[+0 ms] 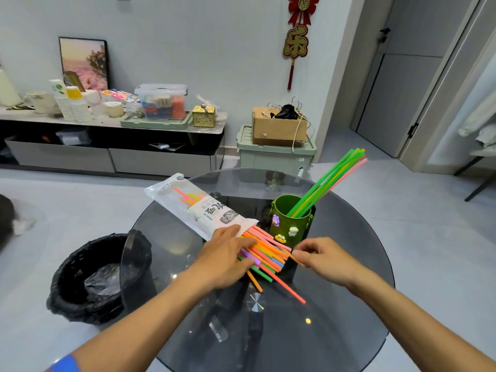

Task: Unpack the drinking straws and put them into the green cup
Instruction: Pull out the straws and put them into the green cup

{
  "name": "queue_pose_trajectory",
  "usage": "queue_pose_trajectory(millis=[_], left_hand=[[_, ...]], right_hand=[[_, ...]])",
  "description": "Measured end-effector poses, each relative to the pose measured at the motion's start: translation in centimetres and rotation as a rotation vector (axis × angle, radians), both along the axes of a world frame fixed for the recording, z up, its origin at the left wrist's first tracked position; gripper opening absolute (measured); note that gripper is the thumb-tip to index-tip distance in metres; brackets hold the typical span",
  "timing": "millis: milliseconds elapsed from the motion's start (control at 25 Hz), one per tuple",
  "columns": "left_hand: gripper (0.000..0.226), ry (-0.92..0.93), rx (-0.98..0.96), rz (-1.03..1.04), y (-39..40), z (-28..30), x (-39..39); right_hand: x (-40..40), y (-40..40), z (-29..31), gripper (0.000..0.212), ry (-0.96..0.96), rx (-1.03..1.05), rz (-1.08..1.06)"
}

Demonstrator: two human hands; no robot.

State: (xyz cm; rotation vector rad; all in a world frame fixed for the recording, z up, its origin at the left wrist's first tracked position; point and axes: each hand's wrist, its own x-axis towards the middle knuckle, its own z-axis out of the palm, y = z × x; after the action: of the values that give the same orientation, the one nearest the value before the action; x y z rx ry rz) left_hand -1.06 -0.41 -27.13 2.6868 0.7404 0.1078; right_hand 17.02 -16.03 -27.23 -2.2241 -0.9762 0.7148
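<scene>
Round and dark, your glass bench (349,264) carries the green cup (291,224), which already holds a leaning bunch of green, yellow and pink straws (332,181). Just left of the cup lies the white straw packet (204,210), with loose coloured straws (268,255) spilling from its open near end. Your left hand (225,259) rests on them, fingers fairly straight and pressing down. Your right hand (322,257) pinches an orange straw (296,260) between its fingers, near the cup's base.
</scene>
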Motion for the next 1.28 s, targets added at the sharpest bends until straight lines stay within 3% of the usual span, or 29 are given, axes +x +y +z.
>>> queue_pose_trajectory(millis=[160,320,440,560,960,1080,1280], left_hand=[[0.047,0.015,0.008,-0.055,0.6,-1.0,-0.6],[0.047,-0.022,0.031,-0.076,0.9,-1.3,-0.6],[0.049,-0.044,0.044,-0.060,1.2,-1.6,-0.6],[0.051,-0.059,0.055,-0.033,1.4,-1.8,-0.3],[0.054,-0.050,0.068,0.009,1.7,-2.1,0.6],[0.054,-0.030,0.079,0.013,1.7,-2.2,0.7],[0.055,-0.029,0.097,0.015,1.5,-2.2,0.8]], right_hand=[[-4.1,3.4,-0.9,0.022,-0.253,0.118,-0.038],[-4.4,4.8,-1.0,0.031,-0.370,-0.030,0.097],[-4.3,5.2,-1.0,0.026,-0.575,-0.156,0.176],[-3.7,4.4,-0.1,0.024,-0.659,-0.233,0.229],[2.4,-2.8,4.1,0.034,-0.597,-0.300,0.300],[4.1,-4.9,5.3,0.028,-0.487,-0.237,0.296],[6.8,-8.3,7.4,0.029,-0.128,-0.069,0.200]])
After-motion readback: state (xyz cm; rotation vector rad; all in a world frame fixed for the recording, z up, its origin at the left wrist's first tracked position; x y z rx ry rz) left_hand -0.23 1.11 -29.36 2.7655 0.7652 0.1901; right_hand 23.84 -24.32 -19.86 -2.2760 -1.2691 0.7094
